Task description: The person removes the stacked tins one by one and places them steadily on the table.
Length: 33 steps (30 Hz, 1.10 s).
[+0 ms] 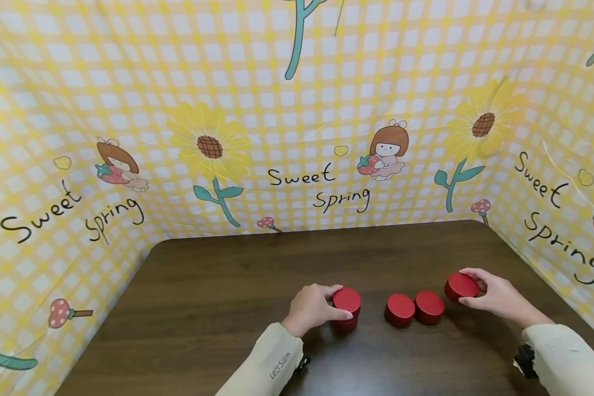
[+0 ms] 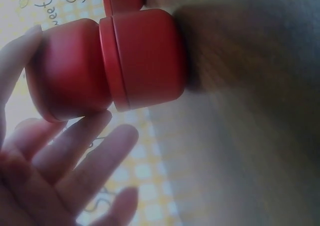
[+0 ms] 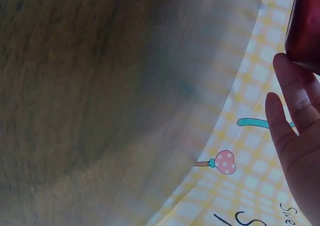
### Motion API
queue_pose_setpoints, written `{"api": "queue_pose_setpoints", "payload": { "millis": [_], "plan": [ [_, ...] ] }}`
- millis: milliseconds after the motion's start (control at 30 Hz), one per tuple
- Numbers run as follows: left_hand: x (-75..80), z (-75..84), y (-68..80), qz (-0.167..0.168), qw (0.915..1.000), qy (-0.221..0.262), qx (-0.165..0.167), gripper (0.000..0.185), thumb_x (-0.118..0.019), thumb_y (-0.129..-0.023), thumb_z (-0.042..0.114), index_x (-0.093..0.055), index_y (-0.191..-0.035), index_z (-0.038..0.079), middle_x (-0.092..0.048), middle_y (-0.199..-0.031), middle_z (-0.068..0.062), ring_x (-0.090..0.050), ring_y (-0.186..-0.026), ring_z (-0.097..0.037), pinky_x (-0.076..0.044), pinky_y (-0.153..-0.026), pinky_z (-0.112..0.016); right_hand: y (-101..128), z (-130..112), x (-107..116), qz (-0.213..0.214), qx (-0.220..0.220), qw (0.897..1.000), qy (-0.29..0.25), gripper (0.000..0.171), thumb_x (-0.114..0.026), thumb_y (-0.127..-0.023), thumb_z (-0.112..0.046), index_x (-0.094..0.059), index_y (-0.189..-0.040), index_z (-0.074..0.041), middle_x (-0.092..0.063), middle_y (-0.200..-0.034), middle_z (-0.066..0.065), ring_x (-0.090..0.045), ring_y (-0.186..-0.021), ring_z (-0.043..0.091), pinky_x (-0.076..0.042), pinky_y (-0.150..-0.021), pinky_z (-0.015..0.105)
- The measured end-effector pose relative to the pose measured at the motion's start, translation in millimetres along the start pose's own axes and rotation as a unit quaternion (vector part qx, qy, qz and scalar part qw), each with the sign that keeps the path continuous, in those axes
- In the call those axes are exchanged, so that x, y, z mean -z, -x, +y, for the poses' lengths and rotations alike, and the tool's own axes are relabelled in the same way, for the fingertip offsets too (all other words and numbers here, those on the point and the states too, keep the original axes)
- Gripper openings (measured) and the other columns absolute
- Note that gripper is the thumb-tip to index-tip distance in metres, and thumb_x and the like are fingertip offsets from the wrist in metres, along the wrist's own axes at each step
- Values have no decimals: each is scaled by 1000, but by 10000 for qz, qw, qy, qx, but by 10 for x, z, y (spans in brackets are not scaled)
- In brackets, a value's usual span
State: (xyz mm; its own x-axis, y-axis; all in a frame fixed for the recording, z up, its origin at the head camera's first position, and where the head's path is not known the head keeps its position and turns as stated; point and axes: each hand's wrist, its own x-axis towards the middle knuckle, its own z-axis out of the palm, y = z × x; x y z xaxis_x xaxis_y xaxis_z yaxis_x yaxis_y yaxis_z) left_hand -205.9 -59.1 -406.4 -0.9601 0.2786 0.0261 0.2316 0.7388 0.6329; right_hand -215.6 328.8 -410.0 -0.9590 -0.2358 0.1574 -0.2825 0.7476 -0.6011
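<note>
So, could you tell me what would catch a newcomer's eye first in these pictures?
Four small red tins on the dark wooden table: the left hand grips the stacked pair of tins, and the right hand holds a tilted tin off the table. Two loose tins sit side by side between them. Behind, a yellow checked backdrop shows sunflowers and "Sweet Spring".

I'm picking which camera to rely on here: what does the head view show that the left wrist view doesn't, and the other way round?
Only the head view shows the right hand holding a tilted red tin, and both loose tins side by side between the hands. Only the left wrist view shows that the left hand's piece is two tins stacked. Both show the left hand on that stack and the dark wooden table.
</note>
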Motion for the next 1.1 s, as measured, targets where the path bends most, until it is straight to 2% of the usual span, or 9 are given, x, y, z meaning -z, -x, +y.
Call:
{"api": "queue_pose_setpoints", "payload": {
  "millis": [267, 533, 1100],
  "plan": [
    [16, 11, 2, 9, 10000, -9, 31, 59, -84, -69, 41, -69, -122, 20, -72, -102, -1, -62, -91, -19, -44, -62, -30, -2, 26, -11, -202, -31, 9997, 162, 59, -79, -75, -17, -54, -120, 11, -65, -98, 14, -55, -76, 7, -48, -62, 25],
    [10, 7, 5, 1, 10000, 22, 58, 59, -84, -68, 41, -69, -122, 20, -72, -103, -1, -62, -91, -19, -43, -61, -30, -1, 70, -36, -397, 93, 9992, -6, 57, -79, -76, -14, -54, -119, 13, -65, -99, 15, -53, -75, 0, -47, -63, 25],
    [32, 22, 13, -27, 10000, 63, 72, 59, -84, -69, 39, -68, -122, 18, -72, -104, -2, -62, -91, -19, -44, -62, -30, -11, 86, -51, -789, -71, 9967, -186, 59, -78, -76, -13, -51, -121, 14, -63, -99, 12, -53, -76, 5, -46, -64, 25]
  ]
}}
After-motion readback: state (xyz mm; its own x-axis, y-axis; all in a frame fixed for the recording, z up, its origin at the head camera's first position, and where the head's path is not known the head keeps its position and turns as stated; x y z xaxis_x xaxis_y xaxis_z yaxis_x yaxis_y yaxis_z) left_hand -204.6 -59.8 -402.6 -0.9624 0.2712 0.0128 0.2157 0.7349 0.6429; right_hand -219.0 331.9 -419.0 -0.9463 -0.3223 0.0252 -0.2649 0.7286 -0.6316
